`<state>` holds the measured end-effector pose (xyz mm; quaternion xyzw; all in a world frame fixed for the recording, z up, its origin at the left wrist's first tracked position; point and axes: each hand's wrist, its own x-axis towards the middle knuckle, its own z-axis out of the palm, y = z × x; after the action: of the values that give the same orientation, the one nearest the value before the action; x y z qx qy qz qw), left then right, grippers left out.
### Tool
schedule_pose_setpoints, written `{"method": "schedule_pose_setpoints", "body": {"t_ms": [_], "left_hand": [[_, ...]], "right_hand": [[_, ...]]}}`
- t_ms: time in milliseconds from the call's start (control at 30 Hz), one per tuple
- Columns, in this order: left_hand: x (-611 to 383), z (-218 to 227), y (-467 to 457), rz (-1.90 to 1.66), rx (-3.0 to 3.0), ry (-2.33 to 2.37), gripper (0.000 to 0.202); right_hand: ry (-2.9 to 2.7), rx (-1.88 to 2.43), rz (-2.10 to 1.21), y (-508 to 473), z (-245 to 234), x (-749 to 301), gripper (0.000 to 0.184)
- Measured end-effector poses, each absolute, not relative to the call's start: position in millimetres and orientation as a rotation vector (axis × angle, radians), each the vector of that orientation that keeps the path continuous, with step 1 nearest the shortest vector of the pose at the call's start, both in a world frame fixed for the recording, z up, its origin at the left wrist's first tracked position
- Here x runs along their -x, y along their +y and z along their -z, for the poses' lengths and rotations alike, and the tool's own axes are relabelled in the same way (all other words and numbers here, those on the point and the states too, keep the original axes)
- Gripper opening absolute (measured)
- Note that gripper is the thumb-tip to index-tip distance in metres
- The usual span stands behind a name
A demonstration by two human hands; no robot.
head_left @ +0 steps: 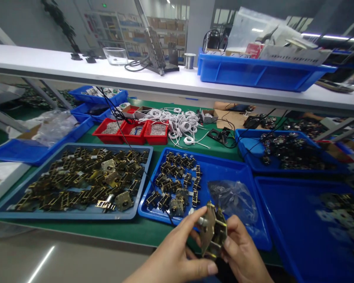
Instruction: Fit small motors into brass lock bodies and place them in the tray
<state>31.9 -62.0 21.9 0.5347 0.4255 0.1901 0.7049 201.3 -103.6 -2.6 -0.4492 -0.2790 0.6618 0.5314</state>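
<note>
Between my two hands is a brass-coloured metal assembly (210,232) with a squarish plate, a silver shaft and yellow-edged frame parts. My left hand (177,253) grips it from the left, thumb below and fingers at the plate's upper edge. On the other side, the fingers of my right hand (244,251) are closed on its frame. The piece is held tilted above the front edge of a blue tray (224,165). Similar assemblies (177,171) stand in that tray, beside a clear plastic bag (236,200). More lie heaped in a grey-blue tray (91,216) to the left.
Behind the trays are red bins (156,139) of small metal parts and coiled white wires (183,122). Blue trays (286,220) with parts extend rightward. A white shelf (85,70) crosses above, holding a blue bin (253,74), a solder spool (189,61) and a glass bowl (115,56).
</note>
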Motion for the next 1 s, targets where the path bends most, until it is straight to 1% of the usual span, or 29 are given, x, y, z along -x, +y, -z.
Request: {"method": "schedule_pose_setpoints", "body": {"t_ms": [133, 267, 367, 467, 567, 667, 733, 800, 900, 1000], "left_hand": [[-30, -17, -65, -0.490, -1.188, 0.925, 0.090], [-26, -16, -66, -0.476, -1.220, 0.943, 0.094], [-27, -16, -66, -0.490, -1.238, 0.933, 0.092], [-28, -16, -66, -0.480, -1.233, 0.942, 0.092], [-28, -13, -67, -0.450, -1.220, 0.962, 0.094], [-28, -8, -68, -0.493, -1.216, 0.923, 0.087], [-28, -6, -69, -0.543, -1.190, 0.891, 0.084], [-27, -7, -70, -0.563, -1.176, 0.878, 0.085], [-26, -11, -69, -0.524, -1.201, 0.910, 0.089], [-25, -16, -67, -0.499, -1.202, 0.936, 0.087]], "right_hand": [[-0.728, 1.092, -1.507, -106, 3, -197, 0.034], [-0.615, 1.069, -1.595, -107, 3, -196, 0.034], [-0.489, 1.033, -1.656, -105, -4, -195, 0.031], [-0.450, 1.048, -1.662, -103, -8, -194, 0.032], [-0.477, 1.061, -1.619, -104, -3, -193, 0.034], [-0.582, 1.096, -1.537, -106, 4, -193, 0.034], [-0.695, 1.129, -1.459, -107, 9, -193, 0.030], [-0.788, 1.143, -1.390, -108, 13, -193, 0.025], [-0.850, 1.130, -1.339, -109, 18, -191, 0.020], [-0.884, 1.141, -1.320, -110, 22, -188, 0.017]]}}
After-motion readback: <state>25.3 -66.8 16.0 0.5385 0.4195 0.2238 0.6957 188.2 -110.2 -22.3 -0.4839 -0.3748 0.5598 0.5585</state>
